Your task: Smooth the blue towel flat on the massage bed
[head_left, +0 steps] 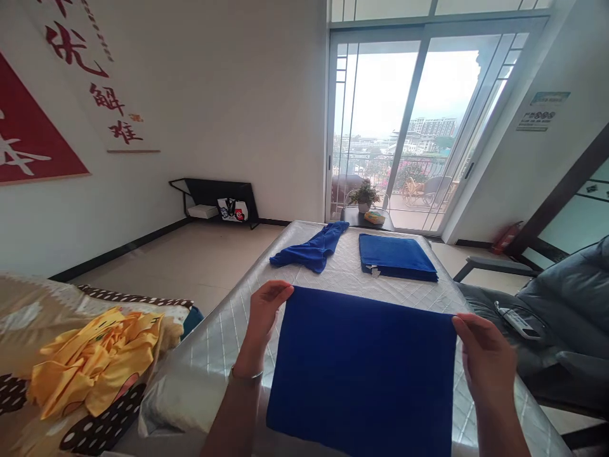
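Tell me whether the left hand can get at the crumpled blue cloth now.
Probably not: the left hand pinches a corner of the held cloth. Otherwise the way to the crumpled cloth looks open.

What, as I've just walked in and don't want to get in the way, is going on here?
Someone is holding up a blue cloth by its two upper corners, one pinched in the left hand, the other in the right hand. It hangs spread out in front of them. Beyond it, on the quilted mattress, a crumpled blue piece lies to the left and a flat blue stack to the right.
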A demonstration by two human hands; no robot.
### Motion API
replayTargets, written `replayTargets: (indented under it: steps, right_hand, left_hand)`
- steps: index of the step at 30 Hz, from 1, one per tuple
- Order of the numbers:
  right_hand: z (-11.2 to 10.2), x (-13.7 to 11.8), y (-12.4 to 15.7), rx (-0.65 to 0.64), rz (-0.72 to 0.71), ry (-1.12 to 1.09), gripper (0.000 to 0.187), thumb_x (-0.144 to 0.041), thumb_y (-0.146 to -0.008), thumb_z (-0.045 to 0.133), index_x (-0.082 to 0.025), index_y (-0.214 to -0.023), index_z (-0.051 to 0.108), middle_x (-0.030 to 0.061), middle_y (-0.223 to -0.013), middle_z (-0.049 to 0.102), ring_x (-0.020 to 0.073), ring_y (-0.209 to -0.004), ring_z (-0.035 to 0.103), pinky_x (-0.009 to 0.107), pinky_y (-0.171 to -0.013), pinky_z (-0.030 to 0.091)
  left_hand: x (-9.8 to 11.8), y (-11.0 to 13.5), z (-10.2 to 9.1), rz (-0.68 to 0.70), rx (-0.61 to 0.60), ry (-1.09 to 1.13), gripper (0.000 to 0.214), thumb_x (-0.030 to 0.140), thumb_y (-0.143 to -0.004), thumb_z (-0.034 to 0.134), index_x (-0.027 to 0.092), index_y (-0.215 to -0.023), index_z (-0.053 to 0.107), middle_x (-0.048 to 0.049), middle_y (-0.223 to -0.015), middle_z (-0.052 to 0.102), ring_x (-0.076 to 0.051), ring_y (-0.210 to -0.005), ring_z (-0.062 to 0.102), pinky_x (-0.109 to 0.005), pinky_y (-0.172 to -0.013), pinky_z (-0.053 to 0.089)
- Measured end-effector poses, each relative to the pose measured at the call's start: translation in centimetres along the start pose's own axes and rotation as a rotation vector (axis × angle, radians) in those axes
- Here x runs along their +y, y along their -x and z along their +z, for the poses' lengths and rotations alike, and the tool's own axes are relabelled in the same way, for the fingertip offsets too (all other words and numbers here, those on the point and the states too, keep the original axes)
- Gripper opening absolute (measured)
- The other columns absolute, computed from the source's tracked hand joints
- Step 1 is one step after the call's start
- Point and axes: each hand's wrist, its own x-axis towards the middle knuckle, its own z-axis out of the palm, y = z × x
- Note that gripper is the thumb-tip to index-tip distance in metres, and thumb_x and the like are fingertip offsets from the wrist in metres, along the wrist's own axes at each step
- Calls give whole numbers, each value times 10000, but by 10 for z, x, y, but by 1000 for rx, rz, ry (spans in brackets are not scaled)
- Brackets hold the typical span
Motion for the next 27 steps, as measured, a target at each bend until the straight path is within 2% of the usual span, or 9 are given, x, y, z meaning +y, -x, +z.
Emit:
replayTargets:
  steps: [2, 5, 10, 14, 18, 22, 27]
  right_hand:
    - [10, 26, -10, -95, 99, 28, 389, -490, -663, 842, -207, -909, 739, 34, -852, 742, 203, -790, 686, 373, -757, 572]
    - [28, 63, -25, -211, 163, 49, 445, -540, -646, 825, -183, -899, 744, 58, -862, 753, 228, -830, 696, 405, -799, 568]
    - [59, 114, -50, -282, 203, 131, 479, -572, -637, 783, -173, -898, 746, 85, -898, 759, 251, -890, 700, 411, -861, 541]
    - [78, 153, -66, -342, 197, 255, 434, -539, -677, 713, -168, -900, 740, 101, -915, 765, 251, -877, 705, 382, -833, 532]
    - [92, 180, -76, -361, 211, 352, 357, -460, -696, 659, -166, -884, 736, 107, -877, 769, 250, -841, 711, 364, -797, 524]
    - [103, 195, -86, -386, 203, 457, 338, -426, -723, 609, -172, -907, 734, 96, -862, 766, 241, -821, 710, 348, -775, 514]
    - [112, 211, -92, -433, 163, 588, 315, -410, -796, 555, -203, -956, 731, 76, -909, 762, 225, -843, 695, 338, -814, 492]
  left_hand:
    - [-27, -13, -2, -72, -44, -40, 348, 388, -593, 903, 180, -822, 741, -26, -808, 729, -182, -809, 681, -305, -788, 533]
    - [-66, -34, -2, -143, -100, -94, 389, 418, -584, 900, 156, -823, 740, -56, -832, 739, -208, -841, 686, -341, -834, 528]
    - [-120, -70, 4, -195, -187, -248, 380, 424, -615, 868, 136, -825, 734, -83, -838, 746, -219, -841, 690, -343, -840, 521]
    - [-157, -93, 13, -228, -194, -366, 323, 358, -608, 872, 128, -776, 720, -89, -775, 742, -218, -781, 692, -325, -776, 526]
    - [-183, -107, 21, -218, -198, -515, 204, 263, -649, 845, 138, -752, 720, -76, -746, 741, -206, -753, 691, -297, -735, 519]
    - [-198, -112, 25, -173, -208, -674, 54, 186, -747, 757, 173, -791, 729, -54, -795, 752, -189, -770, 696, -276, -728, 509]
    - [-210, -114, 24, -116, -220, -853, 68, 190, -832, 693, 210, -875, 742, -37, -888, 766, -172, -779, 694, -274, -768, 500]
